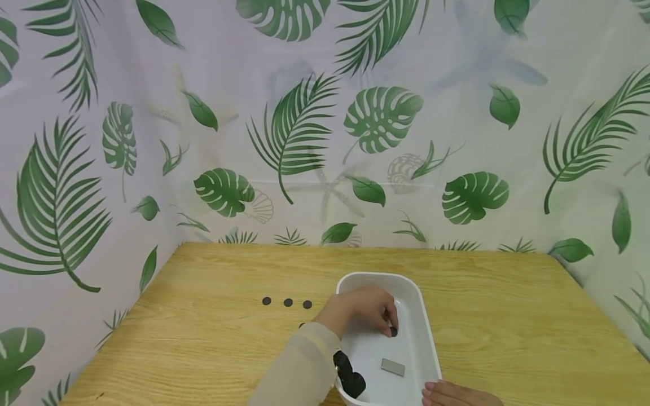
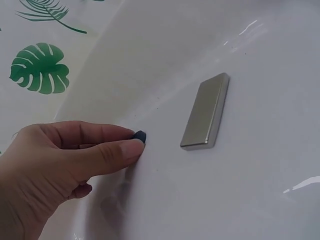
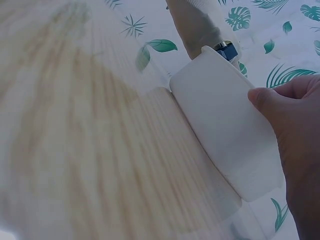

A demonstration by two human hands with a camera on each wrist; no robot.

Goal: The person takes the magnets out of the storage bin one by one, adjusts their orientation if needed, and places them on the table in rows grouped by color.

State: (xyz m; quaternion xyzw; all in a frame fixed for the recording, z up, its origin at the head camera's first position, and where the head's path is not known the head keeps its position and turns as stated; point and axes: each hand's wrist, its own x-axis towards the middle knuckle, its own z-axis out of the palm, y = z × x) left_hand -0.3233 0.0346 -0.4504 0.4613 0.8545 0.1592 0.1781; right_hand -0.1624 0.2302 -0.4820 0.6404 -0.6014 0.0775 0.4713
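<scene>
My left hand [image 1: 373, 309] reaches into a long white plastic tub [image 1: 425, 324]. Between thumb and fingertips it pinches a small black disc [image 2: 140, 136], held close over the tub's floor. A flat silver metal block [image 1: 393, 367] lies on that floor, nearer to me than the disc; in the left wrist view it is just right of the fingertips. At the tub's near right corner is my right hand [image 1: 459, 393]. It grips the rim, and in the right wrist view its thumb [image 3: 261, 97] presses on the outer wall.
Three black discs [image 1: 288, 303] lie in a row on the wooden table [image 1: 203, 338], left of the tub. Another disc shows partly behind the left sleeve [image 1: 299, 366]. A leaf-patterned cloth [image 1: 304, 225] stands behind the table and at both sides.
</scene>
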